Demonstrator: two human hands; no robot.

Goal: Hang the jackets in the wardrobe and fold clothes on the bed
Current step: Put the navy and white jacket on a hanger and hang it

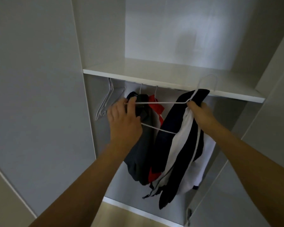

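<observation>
I face an open white wardrobe (170,76). A navy and white jacket (175,145) hangs partly on a white wire hanger (161,103) held in front of the rail space. My left hand (123,118) grips the hanger's left end. My right hand (202,113) grips the jacket's collar together with the hanger near its neck; the hook rises in front of the shelf edge. Behind, a dark jacket (138,161) and a red and white jacket (156,108) hang from the rail, which is hidden under the shelf.
Several empty white wire hangers (107,99) hang at the rail's left end. An open wardrobe door (36,95) stands on the left and another door (261,161) on the right. The upper compartment holds nothing. Wooden floor (121,217) shows below.
</observation>
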